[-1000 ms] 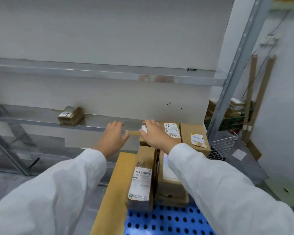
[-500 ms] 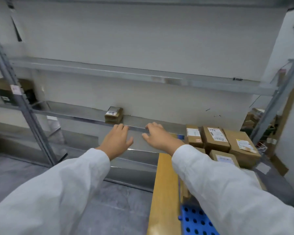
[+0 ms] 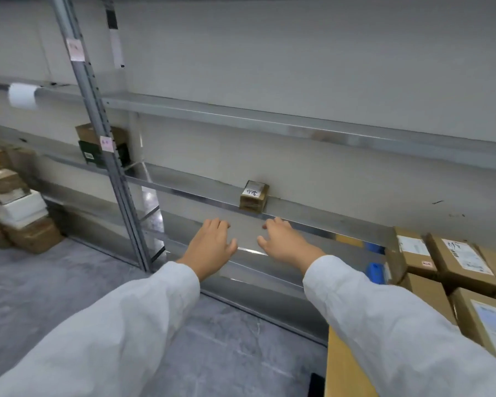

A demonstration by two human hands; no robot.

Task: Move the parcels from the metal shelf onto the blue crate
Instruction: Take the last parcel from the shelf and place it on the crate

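Ahead, metal shelf against grey wall, one small parcel carried; left hand, right hand spread, empty; stacked parcels cut off at right.

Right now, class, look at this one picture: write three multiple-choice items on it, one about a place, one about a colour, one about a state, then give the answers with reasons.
1. Where is the small parcel?
A. On the floor
B. On the shelf, near its front edge
C. In the left hand

2. What colour are the sleeves?
A. White
B. Red
C. Black

3. What are the hands doing?
A. Both grip the parcel
B. One holds a roll of tape
C. Both are open and hold nothing

Answers:
1 B, the parcel sits on the metal ledge beyond the hands.
2 A, both arms are clad in white cloth.
3 C, the left hand and the right hand have spread fingers, short of the parcel.
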